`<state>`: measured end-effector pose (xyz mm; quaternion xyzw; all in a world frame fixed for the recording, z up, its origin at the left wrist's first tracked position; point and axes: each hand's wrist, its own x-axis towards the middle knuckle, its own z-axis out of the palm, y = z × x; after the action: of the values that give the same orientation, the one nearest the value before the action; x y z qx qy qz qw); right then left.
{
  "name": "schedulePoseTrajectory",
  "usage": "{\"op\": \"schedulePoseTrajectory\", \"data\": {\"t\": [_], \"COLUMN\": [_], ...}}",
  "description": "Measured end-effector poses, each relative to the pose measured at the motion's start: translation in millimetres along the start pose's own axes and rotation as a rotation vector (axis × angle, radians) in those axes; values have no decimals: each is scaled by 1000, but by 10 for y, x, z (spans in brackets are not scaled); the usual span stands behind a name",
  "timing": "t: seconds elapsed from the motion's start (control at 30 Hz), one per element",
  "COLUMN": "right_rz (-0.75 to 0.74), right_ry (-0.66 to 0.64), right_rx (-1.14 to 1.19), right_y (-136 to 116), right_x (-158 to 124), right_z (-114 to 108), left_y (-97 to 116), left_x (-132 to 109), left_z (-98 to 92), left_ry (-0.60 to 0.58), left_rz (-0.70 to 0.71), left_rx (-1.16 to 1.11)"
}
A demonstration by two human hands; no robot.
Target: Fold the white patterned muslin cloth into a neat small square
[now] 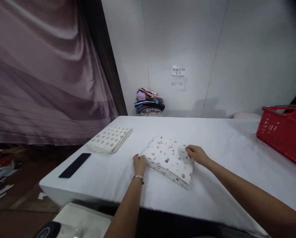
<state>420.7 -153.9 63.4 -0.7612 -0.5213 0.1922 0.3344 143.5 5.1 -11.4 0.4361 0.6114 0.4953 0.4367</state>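
Observation:
A folded white cloth [169, 155] with a small dark and beige print lies at an angle on the white-covered table, its layered edges facing me. At its left corner is my left hand [139, 164], fingers curled around the edge. My right hand [197, 153] is at the opposite side, thumb and fingers pinched together at the cloth's right edge. Further left rests a second folded cloth [109, 139], cream with grey-beige motifs, which neither hand touches.
A flat black strip [75, 165] lies near the left edge of the table [103, 180]. At right stands a red plastic basket [281, 134]. Folded fabrics [150, 101] are stacked against the back wall. A mauve curtain [44, 72] hangs at left.

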Motion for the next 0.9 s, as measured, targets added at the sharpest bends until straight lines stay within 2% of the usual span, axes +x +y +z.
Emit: {"op": "schedulePoseTrajectory", "data": {"t": [0.07, 0.17, 0.3, 0.47, 0.6, 0.73, 0.9], "right_rz": [-90, -146, -105, -17, -32, 26, 84], "right_ry": [58, 75, -5, -140, -168, -117, -143], "right_rx": [-63, -227, -346, -398, -410, -453, -495], "right_y": [-55, -178, -338, -450, -422, -258, -167], "right_x": [272, 651, 1091, 1492, 1610, 1580, 1620], "right_z": [125, 366, 630, 808, 816, 775, 757], "left_y": [1, 5, 17, 39, 135, 245, 219], "left_x": [-34, -81, -149, -215, -174, -70, 2], "left_z": [-27, -66, -97, -132, -79, 125, 285], "left_ry": [-22, -40, -54, -73, -72, -57, -32], "left_rz": [31, 108, 141, 181, 239, 304, 329], "left_rx": [20, 80, 77, 105, 218, 390, 466]}}
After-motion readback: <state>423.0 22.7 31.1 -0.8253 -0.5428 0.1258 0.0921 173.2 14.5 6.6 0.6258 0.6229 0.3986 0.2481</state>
